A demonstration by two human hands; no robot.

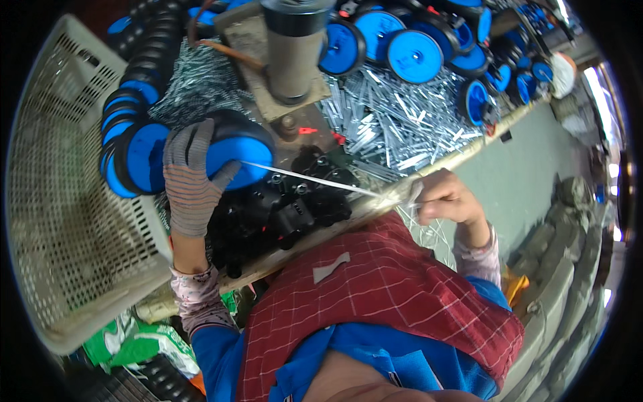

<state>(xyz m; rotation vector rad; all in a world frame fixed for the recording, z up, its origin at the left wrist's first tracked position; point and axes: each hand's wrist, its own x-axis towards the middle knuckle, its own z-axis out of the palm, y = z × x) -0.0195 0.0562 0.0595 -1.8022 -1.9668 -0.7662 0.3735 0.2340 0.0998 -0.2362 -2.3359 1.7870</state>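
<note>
My left hand [191, 177], in a grey striped glove, grips a blue wheel with a black tyre [242, 154]. Its thumb lies on the blue face and the fingers wrap over the tyre. From beside that thumb a thin white strip [308, 177] runs taut to my bare right hand [447, 197], whose closed fingers pinch its other end. More white strands show just under the right hand. Another blue wheel [146, 157] stands against the left hand's outer side, at the end of a row of wheels. Below the held wheel lie black plastic parts [288, 208].
A cream perforated crate [67, 174] stands at the left. Behind the hands are a press-like metal column [293, 60], piled metal pins [395, 120] and more blue wheels [415, 57]. The table's edge [462, 154] runs diagonally in front of me. Grey sacks [549, 275] lie at the right.
</note>
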